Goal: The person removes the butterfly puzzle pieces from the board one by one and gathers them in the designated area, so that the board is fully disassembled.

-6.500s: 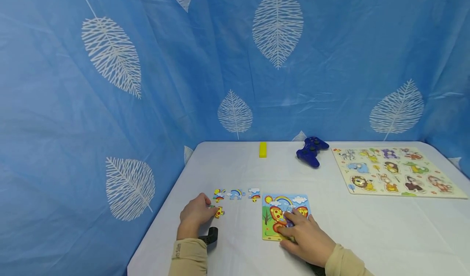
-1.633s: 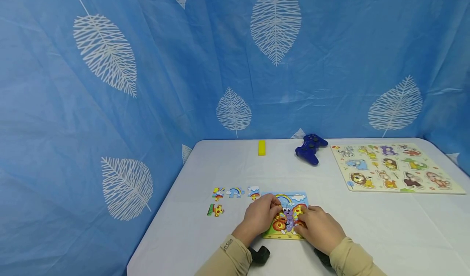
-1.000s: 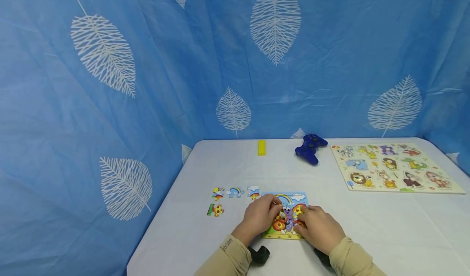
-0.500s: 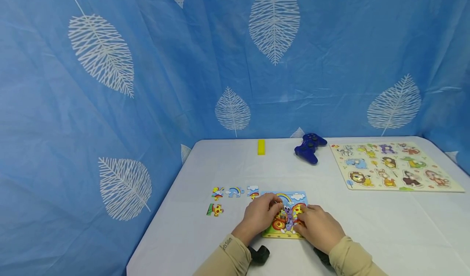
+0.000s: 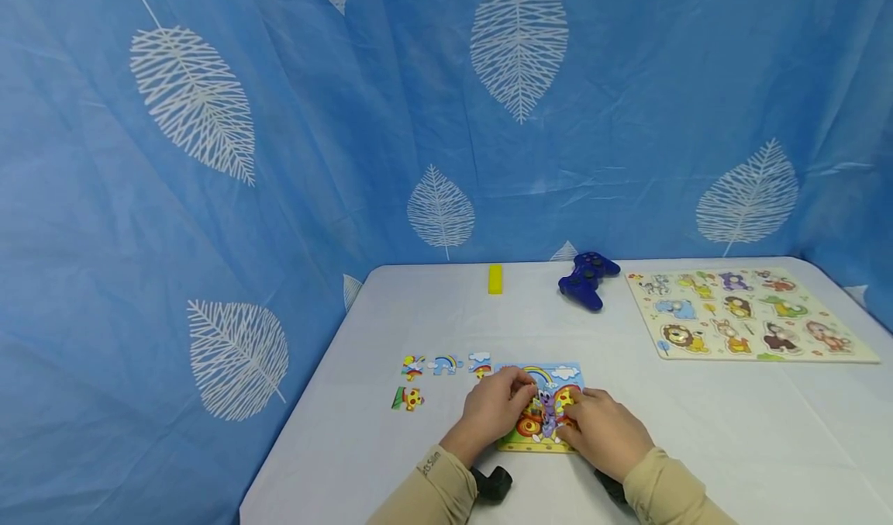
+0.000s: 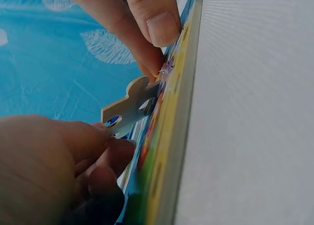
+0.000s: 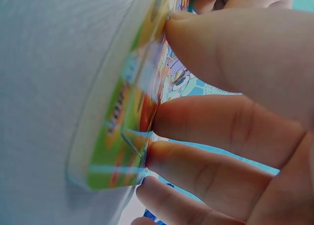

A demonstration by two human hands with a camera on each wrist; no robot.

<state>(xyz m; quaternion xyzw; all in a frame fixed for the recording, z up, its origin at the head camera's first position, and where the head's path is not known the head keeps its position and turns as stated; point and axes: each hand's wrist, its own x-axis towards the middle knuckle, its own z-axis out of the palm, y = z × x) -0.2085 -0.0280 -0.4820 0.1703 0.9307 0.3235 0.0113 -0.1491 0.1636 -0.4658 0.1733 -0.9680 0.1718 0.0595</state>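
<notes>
A butterfly jigsaw puzzle (image 5: 561, 371) in a yellow-edged tray lies flat in front of me. My left hand (image 5: 491, 410) pinches one jigsaw piece (image 6: 128, 106), which stands tilted up out of the picture in the left wrist view. On the puzzle's right part rests my right hand (image 5: 608, 430); its fingertips (image 7: 169, 116) press the surface, with the thumb near the lower edge. Loose jigsaw pieces lie to the left: a sun piece (image 5: 413, 367), a rainbow piece (image 5: 443, 364), a cloud piece (image 5: 480, 364) and a green-and-yellow piece (image 5: 408, 398).
At the back of the white table (image 5: 391, 463) lie a yellow block (image 5: 495, 279) and a blue game controller (image 5: 588, 281). A large animal peg puzzle (image 5: 749, 316) lies at the right. A blue leaf-print curtain (image 5: 335, 160) hangs behind and along the left.
Since the oldest frame, my left hand has left the green-and-yellow piece and come to the butterfly puzzle. My right hand has shifted right. Over the last second both hands hardly move.
</notes>
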